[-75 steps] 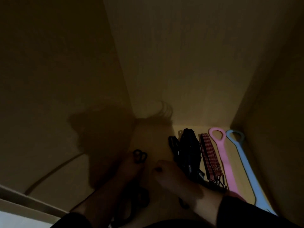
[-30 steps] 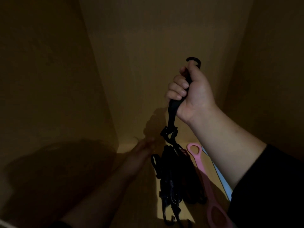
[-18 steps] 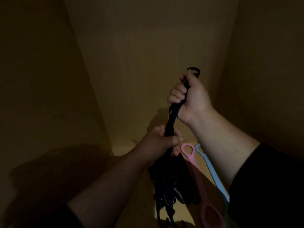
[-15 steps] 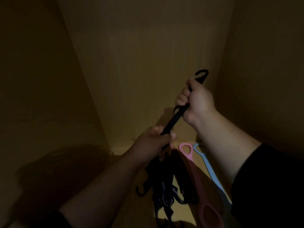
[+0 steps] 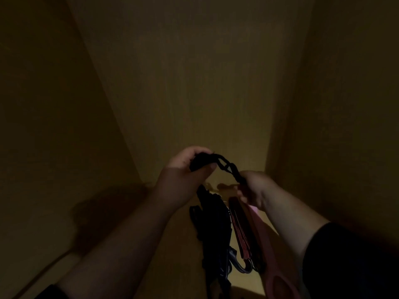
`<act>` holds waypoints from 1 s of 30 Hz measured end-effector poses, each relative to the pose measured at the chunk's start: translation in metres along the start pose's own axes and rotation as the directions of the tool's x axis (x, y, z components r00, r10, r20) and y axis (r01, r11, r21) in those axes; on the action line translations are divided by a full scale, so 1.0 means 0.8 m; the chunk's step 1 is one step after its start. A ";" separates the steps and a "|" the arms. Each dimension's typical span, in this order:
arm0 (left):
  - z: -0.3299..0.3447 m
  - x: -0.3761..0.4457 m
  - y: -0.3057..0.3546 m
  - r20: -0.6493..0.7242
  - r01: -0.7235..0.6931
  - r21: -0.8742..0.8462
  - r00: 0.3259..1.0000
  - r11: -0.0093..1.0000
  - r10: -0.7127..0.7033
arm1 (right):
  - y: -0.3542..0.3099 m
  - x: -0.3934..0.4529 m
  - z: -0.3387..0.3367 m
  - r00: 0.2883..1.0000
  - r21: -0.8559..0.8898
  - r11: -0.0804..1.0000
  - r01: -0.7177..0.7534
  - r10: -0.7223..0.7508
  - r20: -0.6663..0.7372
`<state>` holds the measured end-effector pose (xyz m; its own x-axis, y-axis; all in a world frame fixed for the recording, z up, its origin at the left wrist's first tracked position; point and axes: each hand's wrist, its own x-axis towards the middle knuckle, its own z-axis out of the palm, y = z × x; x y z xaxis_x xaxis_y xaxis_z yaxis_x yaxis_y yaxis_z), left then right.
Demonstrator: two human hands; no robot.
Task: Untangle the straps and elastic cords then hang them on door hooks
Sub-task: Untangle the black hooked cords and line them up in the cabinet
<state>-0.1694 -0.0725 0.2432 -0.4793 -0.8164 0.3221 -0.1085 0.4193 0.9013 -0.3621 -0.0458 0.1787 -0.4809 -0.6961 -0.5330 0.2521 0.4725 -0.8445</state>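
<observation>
In dim light, a black elastic cord [image 5: 225, 166] stretches between my two hands. My left hand [image 5: 185, 175] grips a bunched part of it at the upper left. My right hand [image 5: 254, 190] pinches its other end lower right. Below them a tangle of black straps [image 5: 213, 229] hangs down from my left hand toward the wooden floor. Beside it lies a red-and-black striped cord bundle [image 5: 240, 231] with metal hooks [image 5: 244, 266] at its near end. A pink strap [image 5: 272, 262] with a loop lies to the right.
I am looking into a narrow wooden compartment: a back panel [image 5: 194, 83], a left wall [image 5: 54, 126] and a right wall [image 5: 345, 104] close in on the hands. A dark shadow falls on the lower left.
My right hand came down from high up to level with the left. The cord between them went from steeply upright to nearly level. The view tilted and got darker.
</observation>
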 end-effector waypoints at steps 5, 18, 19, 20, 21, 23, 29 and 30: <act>0.012 0.024 0.006 0.008 0.015 -0.145 1.000 0.989 -0.014 | 0.010 -0.009 0.010 0.957 -0.165 0.943 0.290 -0.286 0.049; 0.042 0.092 -0.074 0.087 0.454 -0.642 0.844 0.618 -0.530 | 0.099 -0.024 0.039 0.814 0.249 0.947 0.204 -0.305 0.494; 0.047 0.093 -0.088 0.068 0.493 -0.611 0.812 0.619 -0.579 | 0.111 -0.023 0.041 0.832 0.143 0.953 0.267 -0.303 0.464; 0.053 0.093 -0.104 0.048 0.532 -0.579 0.778 0.618 -0.626 | 0.124 -0.020 0.043 0.856 0.062 0.957 0.284 -0.282 0.433; 0.060 0.093 -0.122 0.038 0.567 -0.559 0.746 0.605 -0.664 | 0.137 -0.018 0.045 0.879 -0.007 0.955 0.297 -0.271 0.393; 0.076 0.093 -0.156 0.023 0.626 -0.470 0.714 0.623 -0.700 | 0.163 -0.013 0.048 0.915 -0.187 0.926 0.327 -0.261 0.306; 0.109 0.098 -0.218 -0.035 0.599 0.077 0.800 0.797 -0.598 | 0.222 0.008 0.037 0.884 -0.476 0.746 0.466 -0.364 0.295; 0.111 0.099 -0.230 -0.013 0.577 0.150 0.813 0.803 -0.582 | 0.226 0.014 0.032 0.875 -0.513 0.709 0.484 -0.373 0.309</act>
<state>-0.2647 -0.1794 0.0772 -0.3149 -0.9130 -0.2592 -0.4945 -0.0752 0.8659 -0.3006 0.0182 0.0184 -0.2556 -0.9522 -0.1670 -0.4851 0.2757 -0.8299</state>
